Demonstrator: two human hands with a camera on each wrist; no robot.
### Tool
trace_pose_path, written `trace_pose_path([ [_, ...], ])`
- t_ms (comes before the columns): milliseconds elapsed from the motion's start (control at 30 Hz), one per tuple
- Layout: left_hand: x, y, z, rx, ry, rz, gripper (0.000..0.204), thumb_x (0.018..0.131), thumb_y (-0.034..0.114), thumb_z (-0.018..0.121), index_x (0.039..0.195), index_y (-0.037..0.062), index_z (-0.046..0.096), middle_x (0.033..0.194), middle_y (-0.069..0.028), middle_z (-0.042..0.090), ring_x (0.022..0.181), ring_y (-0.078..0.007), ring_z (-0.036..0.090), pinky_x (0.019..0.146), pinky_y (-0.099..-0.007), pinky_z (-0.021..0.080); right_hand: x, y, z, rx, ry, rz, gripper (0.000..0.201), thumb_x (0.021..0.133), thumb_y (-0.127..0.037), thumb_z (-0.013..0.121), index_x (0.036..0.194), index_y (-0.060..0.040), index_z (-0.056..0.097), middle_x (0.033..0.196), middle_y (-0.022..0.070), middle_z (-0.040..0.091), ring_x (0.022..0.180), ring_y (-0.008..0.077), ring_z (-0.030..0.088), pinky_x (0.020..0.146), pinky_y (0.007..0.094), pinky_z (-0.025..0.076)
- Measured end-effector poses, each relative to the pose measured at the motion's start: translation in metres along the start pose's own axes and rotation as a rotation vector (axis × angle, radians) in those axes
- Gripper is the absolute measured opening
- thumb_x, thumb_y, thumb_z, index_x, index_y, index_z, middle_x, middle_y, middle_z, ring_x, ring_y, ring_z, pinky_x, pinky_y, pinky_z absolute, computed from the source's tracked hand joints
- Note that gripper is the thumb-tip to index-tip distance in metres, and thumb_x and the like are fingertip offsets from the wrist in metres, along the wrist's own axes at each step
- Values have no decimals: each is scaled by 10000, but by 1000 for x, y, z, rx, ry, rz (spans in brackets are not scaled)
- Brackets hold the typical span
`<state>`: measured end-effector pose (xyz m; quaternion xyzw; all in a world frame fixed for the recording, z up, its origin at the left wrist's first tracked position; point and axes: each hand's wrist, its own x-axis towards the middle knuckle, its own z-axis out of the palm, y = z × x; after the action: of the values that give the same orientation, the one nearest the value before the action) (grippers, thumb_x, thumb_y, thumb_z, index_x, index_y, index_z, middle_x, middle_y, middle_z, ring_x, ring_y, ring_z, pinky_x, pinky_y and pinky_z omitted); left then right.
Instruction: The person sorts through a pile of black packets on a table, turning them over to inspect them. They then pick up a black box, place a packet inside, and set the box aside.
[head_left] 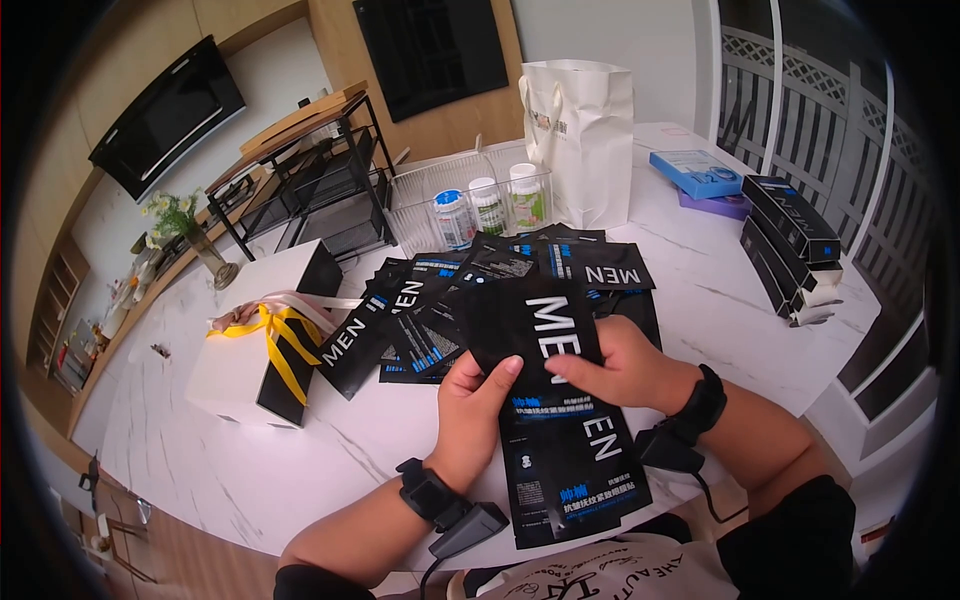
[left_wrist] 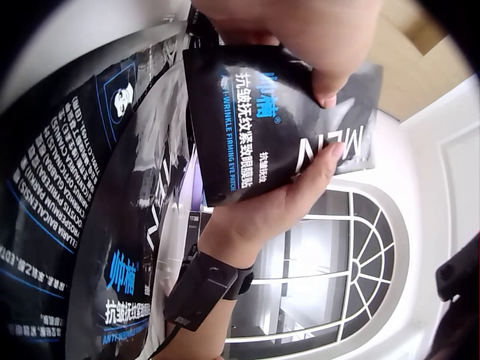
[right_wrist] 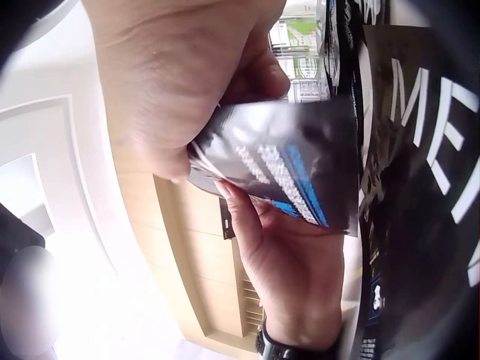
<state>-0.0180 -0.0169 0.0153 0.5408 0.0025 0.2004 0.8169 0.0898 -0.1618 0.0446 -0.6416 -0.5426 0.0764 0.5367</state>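
Observation:
Both hands hold one black "MEN" sachet [head_left: 535,320] by its sides, thumbs on its printed face. My left hand [head_left: 472,415] grips the left edge and my right hand [head_left: 635,370] the right edge. In the left wrist view the sachet [left_wrist: 247,127] shows blue and white print between the left hand [left_wrist: 300,30] and the right hand [left_wrist: 262,210]. The right wrist view shows the sachet [right_wrist: 300,157] slightly bent, with the right hand [right_wrist: 187,75] above and the left hand [right_wrist: 285,262] below. More sachets [head_left: 575,480] lie beneath, near the table edge.
Behind the hands spreads a pile of black sachets [head_left: 430,290]. To the left is a white and black box [head_left: 260,340] with a yellow ribbon [head_left: 285,350]. Farther back stand a clear bin [head_left: 410,215] with bottles and a white paper bag [head_left: 590,150]. Black boxes [head_left: 790,240] lie at right.

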Motion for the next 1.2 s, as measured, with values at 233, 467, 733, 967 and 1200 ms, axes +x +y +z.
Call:
trace_pose_path([
  [233,-5,0,3,15,-58,32,184,860,105,563,1023,21,567,977,-38,617,861,-75,556,789,-222,437,3,1,-3,76,51,122,271,908,-232,481,971,13,580,779,60,627,688,84,559,633,235,453],
  [467,0,-5,-5,27,-69,8,169,859,100,563,1008,21,568,981,-39,617,869,-76,555,796,-221,433,-2,1,-1,-1,-78,-30,239,882,-212,522,894,15,594,701,63,605,633,79,528,595,235,434],
  [733,-2,-3,4,28,-85,-24,187,847,115,586,1009,28,554,941,-16,613,833,-56,545,755,-204,431,8,17,1,356,297,246,288,908,-250,491,905,20,591,785,-7,606,709,33,523,628,197,436],
  [967,2,-6,-2,69,-2,-1,160,855,106,569,994,30,549,946,-23,606,849,-65,540,779,-215,419,2,10,0,136,112,38,227,864,-206,564,971,-7,578,801,18,609,730,41,519,645,219,437],
  [1200,-1,0,6,88,9,61,123,844,93,585,944,25,567,913,-35,619,815,-59,553,744,-205,435,4,-2,-1,-7,101,271,237,876,-242,533,929,-15,576,568,9,520,504,70,482,497,235,396],
])
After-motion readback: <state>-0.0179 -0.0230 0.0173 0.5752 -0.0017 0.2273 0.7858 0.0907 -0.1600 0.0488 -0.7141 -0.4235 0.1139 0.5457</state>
